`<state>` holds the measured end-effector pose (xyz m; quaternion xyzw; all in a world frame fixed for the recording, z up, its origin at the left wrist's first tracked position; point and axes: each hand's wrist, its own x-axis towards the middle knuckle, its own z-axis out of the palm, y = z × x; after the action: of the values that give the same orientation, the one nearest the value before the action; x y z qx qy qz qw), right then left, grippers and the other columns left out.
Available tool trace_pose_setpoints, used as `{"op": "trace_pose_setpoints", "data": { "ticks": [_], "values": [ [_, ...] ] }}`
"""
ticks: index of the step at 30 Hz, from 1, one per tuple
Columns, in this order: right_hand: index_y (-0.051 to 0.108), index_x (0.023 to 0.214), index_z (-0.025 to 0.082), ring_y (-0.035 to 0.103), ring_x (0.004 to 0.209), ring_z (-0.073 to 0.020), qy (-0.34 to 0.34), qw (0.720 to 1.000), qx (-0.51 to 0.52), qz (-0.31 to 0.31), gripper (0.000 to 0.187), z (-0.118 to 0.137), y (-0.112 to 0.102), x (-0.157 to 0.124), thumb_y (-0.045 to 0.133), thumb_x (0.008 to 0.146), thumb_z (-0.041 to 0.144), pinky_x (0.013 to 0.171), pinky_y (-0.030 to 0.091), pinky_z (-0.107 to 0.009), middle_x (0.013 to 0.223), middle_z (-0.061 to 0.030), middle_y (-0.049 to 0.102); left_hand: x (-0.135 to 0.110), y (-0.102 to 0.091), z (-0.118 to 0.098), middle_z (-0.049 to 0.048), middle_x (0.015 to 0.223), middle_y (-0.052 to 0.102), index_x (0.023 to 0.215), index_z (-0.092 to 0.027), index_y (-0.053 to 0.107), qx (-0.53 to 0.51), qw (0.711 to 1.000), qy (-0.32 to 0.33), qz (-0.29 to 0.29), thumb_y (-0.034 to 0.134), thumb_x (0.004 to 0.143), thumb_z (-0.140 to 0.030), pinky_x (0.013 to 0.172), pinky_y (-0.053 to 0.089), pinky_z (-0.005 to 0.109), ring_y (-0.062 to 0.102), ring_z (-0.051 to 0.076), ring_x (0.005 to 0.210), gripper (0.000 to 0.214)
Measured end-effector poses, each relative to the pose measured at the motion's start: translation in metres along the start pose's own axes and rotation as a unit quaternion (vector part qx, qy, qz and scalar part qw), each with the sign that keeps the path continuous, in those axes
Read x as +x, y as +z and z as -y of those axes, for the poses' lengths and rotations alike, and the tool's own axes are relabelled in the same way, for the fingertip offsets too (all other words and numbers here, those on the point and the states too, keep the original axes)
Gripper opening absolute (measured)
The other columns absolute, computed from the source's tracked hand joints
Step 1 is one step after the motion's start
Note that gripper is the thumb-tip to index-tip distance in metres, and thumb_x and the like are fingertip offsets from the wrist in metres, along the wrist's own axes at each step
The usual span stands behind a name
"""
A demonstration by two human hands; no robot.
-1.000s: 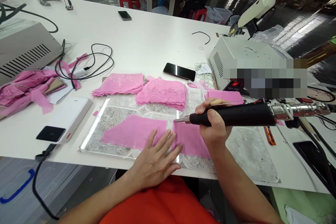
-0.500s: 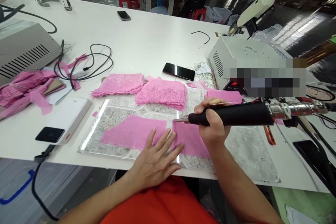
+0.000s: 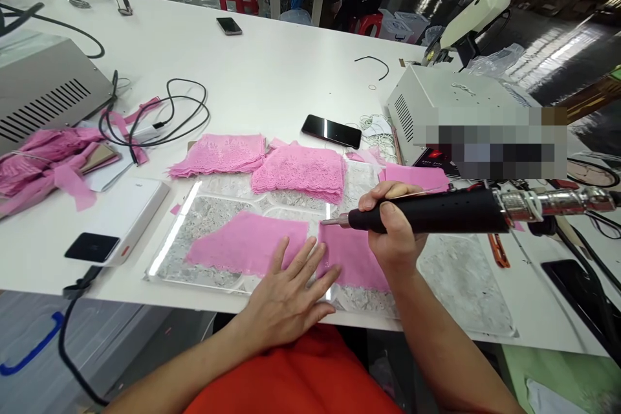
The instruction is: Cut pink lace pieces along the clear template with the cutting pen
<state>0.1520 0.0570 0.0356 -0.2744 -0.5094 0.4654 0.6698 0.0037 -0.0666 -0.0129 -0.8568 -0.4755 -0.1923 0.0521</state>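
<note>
My right hand (image 3: 395,223) grips a black handheld ultrasonic welder (image 3: 431,210) from the side, its metal tip pointing left. That tip meets or hovers just over the upper left corner of the right pink fabric piece (image 3: 356,262); contact is hard to tell. My left hand (image 3: 291,297) lies flat with fingers spread, across the gap between this piece and the left pink fabric piece (image 3: 247,242). Both pieces rest on a clear template (image 3: 167,259) over a grey marbled board (image 3: 466,284). The right hand hides part of the right piece.
Two stacks of pink lace (image 3: 298,171) lie behind the board. A phone (image 3: 331,131) and a grey machine box (image 3: 422,97) stand beyond. At left are a white power bank (image 3: 140,207), looped black cable (image 3: 167,136) and bundled pink fabric (image 3: 43,162). An orange cutter (image 3: 499,251) lies right.
The view has shifted very slightly. Both hands, the welder and the fabric pieces keep practically the same positions.
</note>
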Motion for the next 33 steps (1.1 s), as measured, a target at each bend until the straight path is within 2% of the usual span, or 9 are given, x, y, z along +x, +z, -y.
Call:
{"op": "trace_pose_setpoints", "data": {
  "ticks": [5, 10, 17, 21, 24, 33],
  "values": [
    [0.054, 0.081, 0.022, 0.055, 0.061, -0.0097, 0.005, 1.0, 0.013, -0.002, 0.012, 0.001, 0.001, 0.0, 0.062, 0.074, 0.022, 0.062, 0.048, -0.031, 0.08, 0.0027, 0.055, -0.002, -0.001, 0.0, 0.0089, 0.141, 0.053, 0.132, -0.023, 0.055, -0.001, 1.0, 0.004, -0.005, 0.051, 0.094, -0.053, 0.12, 0.003, 0.053, 0.041, 0.028, 0.137, 0.049],
    [0.054, 0.078, 0.02, 0.053, 0.056, -0.01, -0.018, 0.999, 0.016, -0.044, 0.012, 0.013, -0.008, 0.006, 0.061, 0.068, 0.023, 0.054, 0.046, -0.029, 0.075, 0.0013, 0.054, -0.009, -0.004, 0.001, 0.0098, 0.133, 0.06, 0.127, -0.016, 0.058, -0.024, 0.997, 0.05, -0.05, 0.053, 0.096, -0.041, 0.12, 0.016, 0.049, 0.044, 0.026, 0.135, 0.04],
    [0.051, 0.073, 0.019, 0.051, 0.052, -0.0098, -0.075, 0.984, -0.062, -0.15, 0.011, 0.034, -0.05, 0.014, 0.058, 0.064, 0.021, 0.05, 0.042, -0.027, 0.07, 0.0016, 0.052, -0.007, -0.001, 0.004, 0.008, 0.136, 0.059, 0.128, -0.017, 0.058, -0.048, 0.996, 0.029, -0.066, 0.053, 0.096, -0.041, 0.122, 0.014, 0.047, 0.044, 0.025, 0.136, 0.04],
    [0.052, 0.073, 0.019, 0.05, 0.051, -0.009, -0.074, 0.974, -0.066, -0.203, 0.012, 0.04, -0.074, 0.01, 0.056, 0.061, 0.022, 0.05, 0.041, -0.027, 0.07, 0.0022, 0.053, -0.005, 0.002, 0.005, 0.0078, 0.137, 0.057, 0.129, -0.02, 0.058, -0.067, 0.995, 0.025, -0.063, 0.055, 0.095, -0.041, 0.122, 0.013, 0.048, 0.043, 0.025, 0.136, 0.041],
    [0.052, 0.072, 0.02, 0.049, 0.052, -0.0089, -0.073, 0.972, -0.069, -0.21, 0.012, 0.04, -0.08, 0.007, 0.056, 0.061, 0.023, 0.05, 0.041, -0.027, 0.071, 0.003, 0.052, -0.004, 0.002, 0.005, 0.008, 0.137, 0.057, 0.129, -0.021, 0.058, -0.07, 0.995, 0.023, -0.061, 0.055, 0.095, -0.041, 0.122, 0.013, 0.049, 0.044, 0.025, 0.136, 0.04],
    [0.053, 0.073, 0.02, 0.049, 0.053, -0.009, -0.068, 0.975, -0.046, -0.207, 0.012, 0.035, -0.083, 0.006, 0.057, 0.062, 0.022, 0.051, 0.042, -0.027, 0.072, 0.0031, 0.052, -0.004, 0.002, 0.005, 0.0072, 0.135, 0.059, 0.129, -0.021, 0.059, -0.068, 0.996, 0.018, -0.053, 0.056, 0.094, -0.042, 0.122, 0.012, 0.048, 0.044, 0.025, 0.136, 0.04]
  ]
}}
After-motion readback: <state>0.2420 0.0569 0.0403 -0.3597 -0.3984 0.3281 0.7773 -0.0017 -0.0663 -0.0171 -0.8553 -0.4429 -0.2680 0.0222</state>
